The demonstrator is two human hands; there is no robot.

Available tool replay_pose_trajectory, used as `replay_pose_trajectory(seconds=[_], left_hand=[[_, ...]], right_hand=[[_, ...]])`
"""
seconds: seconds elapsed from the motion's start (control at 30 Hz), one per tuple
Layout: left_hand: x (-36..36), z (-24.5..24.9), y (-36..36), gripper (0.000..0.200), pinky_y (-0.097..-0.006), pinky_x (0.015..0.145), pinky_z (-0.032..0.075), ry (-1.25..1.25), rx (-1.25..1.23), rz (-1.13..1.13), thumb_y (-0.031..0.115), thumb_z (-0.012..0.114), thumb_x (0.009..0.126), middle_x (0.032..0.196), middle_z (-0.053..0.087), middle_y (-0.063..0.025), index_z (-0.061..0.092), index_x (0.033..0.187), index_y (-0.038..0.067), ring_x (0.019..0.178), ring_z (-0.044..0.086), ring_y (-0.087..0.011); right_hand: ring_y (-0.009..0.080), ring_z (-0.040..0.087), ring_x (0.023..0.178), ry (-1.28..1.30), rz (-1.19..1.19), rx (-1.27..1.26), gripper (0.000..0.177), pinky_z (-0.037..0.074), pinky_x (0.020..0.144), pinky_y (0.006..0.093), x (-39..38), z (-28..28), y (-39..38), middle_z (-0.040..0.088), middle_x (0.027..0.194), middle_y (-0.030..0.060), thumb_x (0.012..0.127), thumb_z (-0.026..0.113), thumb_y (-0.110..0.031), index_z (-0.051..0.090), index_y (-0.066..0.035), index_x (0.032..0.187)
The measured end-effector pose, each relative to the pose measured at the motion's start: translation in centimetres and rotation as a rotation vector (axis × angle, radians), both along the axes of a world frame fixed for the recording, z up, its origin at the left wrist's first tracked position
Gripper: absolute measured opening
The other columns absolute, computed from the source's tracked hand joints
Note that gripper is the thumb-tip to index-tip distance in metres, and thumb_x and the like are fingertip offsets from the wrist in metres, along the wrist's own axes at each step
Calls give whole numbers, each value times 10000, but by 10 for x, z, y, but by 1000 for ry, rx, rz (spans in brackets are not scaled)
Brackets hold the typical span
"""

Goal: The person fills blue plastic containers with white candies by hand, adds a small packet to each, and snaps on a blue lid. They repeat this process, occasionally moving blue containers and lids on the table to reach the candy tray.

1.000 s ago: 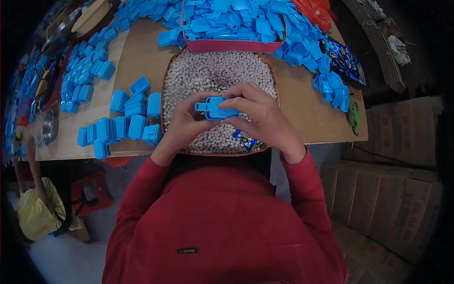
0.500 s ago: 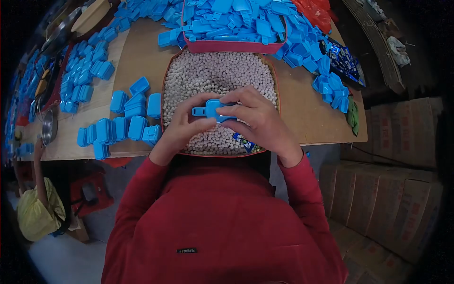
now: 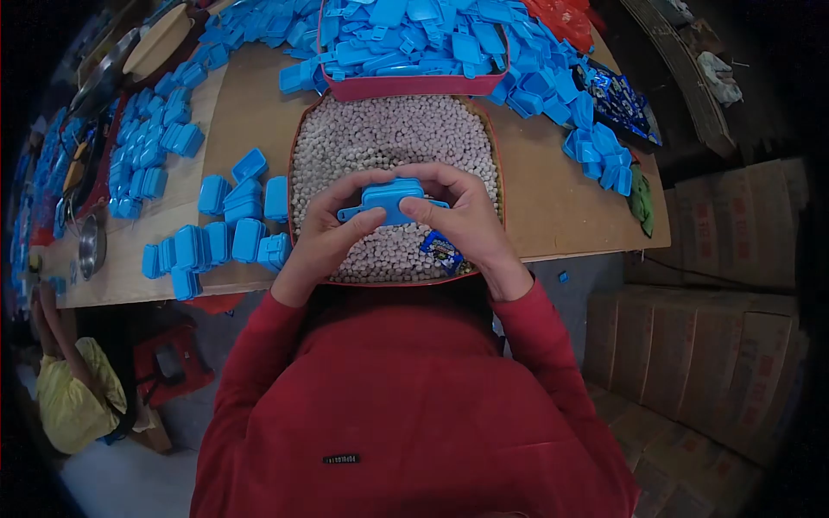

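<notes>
Between both hands is a small blue plastic box (image 3: 389, 202) with side tabs, held over a red-rimmed tray (image 3: 294, 181) full of small whitish pellets (image 3: 371, 129). My left hand (image 3: 338, 216) closes on its left side, thumb on the front face and fingers behind. My right hand (image 3: 458, 207) grips the right side in the same way, its thumb pressed near the middle. Just below the right hand, a dark blue printed packet (image 3: 441, 252) lies on the pellets. The box's inside is hidden.
A red bin (image 3: 414, 85) heaped with blue lids stands behind the tray. Closed blue boxes (image 3: 192, 249) cluster at left, and loose blue parts (image 3: 596, 155) lie at right beside printed packets (image 3: 617, 104). Cartons (image 3: 691, 354) are stacked at right. Another person's arm (image 3: 60, 328) shows at far left.
My right fingers have moved from over the box's front to behind it, with the thumb on the front. The box now faces me more, with a tab showing at each side.
</notes>
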State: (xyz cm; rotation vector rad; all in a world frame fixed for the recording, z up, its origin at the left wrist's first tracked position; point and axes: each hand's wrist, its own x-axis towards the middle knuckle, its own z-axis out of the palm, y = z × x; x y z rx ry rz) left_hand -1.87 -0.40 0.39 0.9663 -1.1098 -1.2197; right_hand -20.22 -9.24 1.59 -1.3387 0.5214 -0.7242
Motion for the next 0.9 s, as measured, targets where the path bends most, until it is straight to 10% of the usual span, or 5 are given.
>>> replay_pose_trajectory(seconds=[0.27, 0.47, 0.9], left_hand=[[-1, 0, 1, 414, -299, 908, 455, 172, 72, 72, 129, 659, 882, 1219, 574, -58, 544, 1272, 55, 1097, 548, -151], [-10, 1, -13, 512, -335, 1006, 383, -642, -305, 189, 135, 699, 805, 1315, 500, -109, 511, 1272, 41, 1209, 491, -209], [-32, 4, -26, 328, -293, 756, 465, -584, -267, 384, 68, 687, 684, 938, 610, -80, 609, 997, 9, 856, 595, -175]], right_hand=[[192, 611, 1006, 49, -54, -29, 570, 530, 816, 325, 7, 4, 10, 589, 1144, 143, 809, 739, -109, 464, -16, 1299], [263, 609, 977, 233, -291, -610, 622, 501, 850, 358, 16, -8, 15, 571, 1101, 151, 710, 774, -114, 470, -26, 1245], [323, 595, 929, 82, -400, -778, 524, 482, 803, 395, 17, -21, 20, 569, 1017, 166, 671, 744, -60, 477, -26, 1120]])
